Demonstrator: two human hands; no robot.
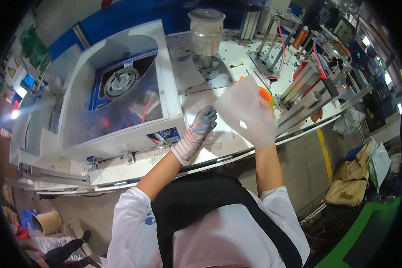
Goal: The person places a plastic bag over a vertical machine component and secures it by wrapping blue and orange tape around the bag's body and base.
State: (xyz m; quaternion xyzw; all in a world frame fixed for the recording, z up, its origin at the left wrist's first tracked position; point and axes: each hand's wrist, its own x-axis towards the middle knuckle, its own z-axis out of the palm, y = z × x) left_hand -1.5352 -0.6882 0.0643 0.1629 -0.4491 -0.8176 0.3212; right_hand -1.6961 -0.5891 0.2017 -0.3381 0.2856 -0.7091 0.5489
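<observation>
My right hand (266,106) grips a frosted, translucent plastic sheet (241,105) with a small hole near its lower part. The sheet covers most of that hand, so only part of the fingers shows. My left hand (196,131), in a striped grey-and-white glove, is raised just left of the sheet. Its fingers are loosely bent, with nothing visible in them. Behind the sheet, an orange-and-yellow round object (267,94) is partly hidden. Farther back, another pale sheet (186,73) lies on the white worktable (194,99), beside a metal cylinder (206,35) on a post.
A white box-shaped machine housing (170,85) with a round hub (120,83) inside stands at left. Metal fixtures and an aluminium arm (306,107) are at right. Brown sacks (348,183) lie on the floor; another person's legs (69,250) show at lower left.
</observation>
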